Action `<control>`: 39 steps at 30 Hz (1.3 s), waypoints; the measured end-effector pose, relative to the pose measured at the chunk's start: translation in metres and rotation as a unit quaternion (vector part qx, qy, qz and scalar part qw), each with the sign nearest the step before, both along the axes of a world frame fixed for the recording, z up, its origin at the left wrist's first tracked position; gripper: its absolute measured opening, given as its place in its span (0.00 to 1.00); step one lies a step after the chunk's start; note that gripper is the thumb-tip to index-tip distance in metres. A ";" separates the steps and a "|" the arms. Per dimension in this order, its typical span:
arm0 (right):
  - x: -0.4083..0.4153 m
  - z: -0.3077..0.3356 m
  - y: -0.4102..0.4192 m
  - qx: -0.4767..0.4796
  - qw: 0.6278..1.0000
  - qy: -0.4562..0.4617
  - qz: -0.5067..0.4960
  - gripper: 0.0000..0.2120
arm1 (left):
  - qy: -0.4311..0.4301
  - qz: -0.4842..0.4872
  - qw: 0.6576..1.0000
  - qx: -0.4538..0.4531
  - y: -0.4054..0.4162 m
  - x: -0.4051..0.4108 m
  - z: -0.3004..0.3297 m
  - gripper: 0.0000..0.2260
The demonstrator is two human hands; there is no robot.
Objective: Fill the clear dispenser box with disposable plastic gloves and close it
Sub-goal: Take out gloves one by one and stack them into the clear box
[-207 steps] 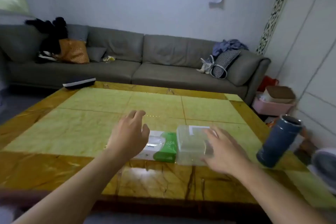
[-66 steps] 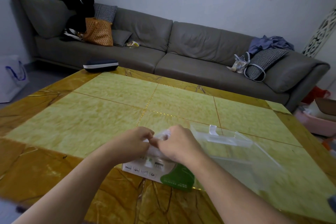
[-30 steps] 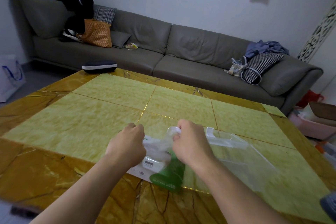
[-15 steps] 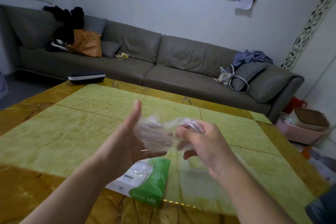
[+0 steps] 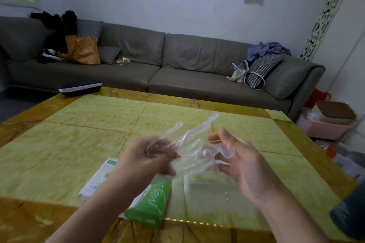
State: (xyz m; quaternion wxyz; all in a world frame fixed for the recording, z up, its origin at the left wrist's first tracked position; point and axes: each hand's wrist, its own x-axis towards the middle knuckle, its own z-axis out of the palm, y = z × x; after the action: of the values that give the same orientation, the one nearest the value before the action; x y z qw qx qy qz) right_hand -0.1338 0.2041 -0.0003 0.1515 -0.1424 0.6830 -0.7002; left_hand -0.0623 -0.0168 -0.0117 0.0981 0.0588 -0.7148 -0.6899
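A crumpled clear plastic glove [image 5: 189,144] hangs in the air between my hands, its fingers pointing up and away. My left hand [image 5: 146,160] pinches its near end with curled fingers. My right hand [image 5: 237,160] is palm-up with loosely spread fingers, the glove's other end lying against them. Below on the table lie the white and green glove packet [image 5: 150,205] and, right of it, the clear dispenser box [image 5: 213,193], partly hidden by my right forearm.
The yellow-green tiled table [image 5: 98,144] stretches ahead. A dark case [image 5: 81,87] sits at its far left corner. A dark cylindrical container [image 5: 349,217] stands at the right edge. A grey sofa [image 5: 177,69] with bags runs behind.
The glove came out of the packet and rose above the table. My left hand has closed onto the glove, and my right hand has opened and moved right, stretching it out.
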 end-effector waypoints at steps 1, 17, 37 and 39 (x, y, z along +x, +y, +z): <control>0.003 0.000 0.001 0.027 0.999 0.020 0.032 0.27 | 0.009 0.012 0.999 0.033 0.005 -0.001 0.000 0.05; 0.005 -0.010 -0.011 -0.008 0.998 -0.020 -0.056 0.04 | -0.037 -0.019 0.975 0.218 -0.010 0.003 -0.002 0.17; 0.024 -0.009 -0.016 -0.043 0.993 0.010 -0.109 0.05 | 0.016 0.071 0.990 0.125 -0.016 0.006 0.002 0.08; 0.024 -0.010 -0.017 -0.047 0.993 0.009 -0.111 0.05 | 0.010 0.069 0.985 0.156 -0.021 0.005 0.002 0.09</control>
State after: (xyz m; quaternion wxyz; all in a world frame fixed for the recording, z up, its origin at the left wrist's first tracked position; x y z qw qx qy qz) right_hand -0.1102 0.1875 -0.0102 0.0595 -0.0789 0.6625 -0.7426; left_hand -0.0572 -0.0380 -0.0102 0.1424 0.1152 -0.5917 -0.7850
